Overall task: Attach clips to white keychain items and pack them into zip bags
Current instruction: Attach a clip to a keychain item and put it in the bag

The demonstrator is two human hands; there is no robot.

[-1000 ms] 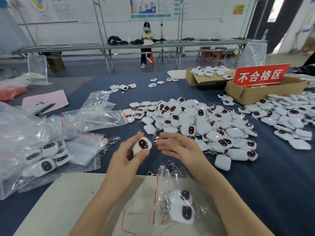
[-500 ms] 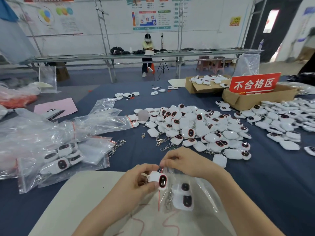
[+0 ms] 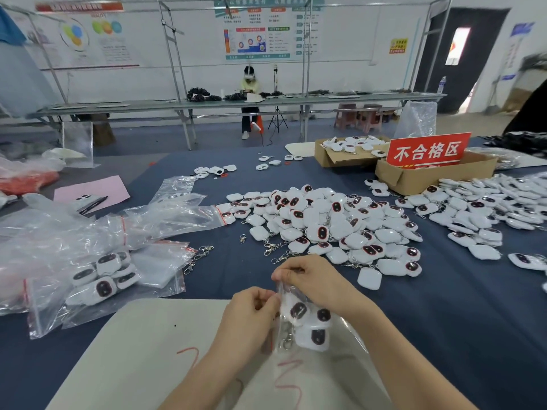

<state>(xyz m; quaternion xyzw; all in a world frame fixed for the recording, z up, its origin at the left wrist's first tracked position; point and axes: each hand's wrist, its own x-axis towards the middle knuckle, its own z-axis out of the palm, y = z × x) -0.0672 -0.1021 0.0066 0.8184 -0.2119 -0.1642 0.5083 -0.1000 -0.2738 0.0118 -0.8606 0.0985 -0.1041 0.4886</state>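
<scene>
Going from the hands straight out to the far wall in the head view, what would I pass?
zip bag, loose metal clips, pile of white keychains, cardboard box, long workbench, wall poster

My blue table carries a heap of white keychains mid-table, zip bags left, cardboard boxes far right, and a white board nearest me.

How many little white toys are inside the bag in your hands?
3 show through the zip bag: one keychain nearest the left hand, one under the right hand, one lowest. More may be hidden behind them.
</scene>
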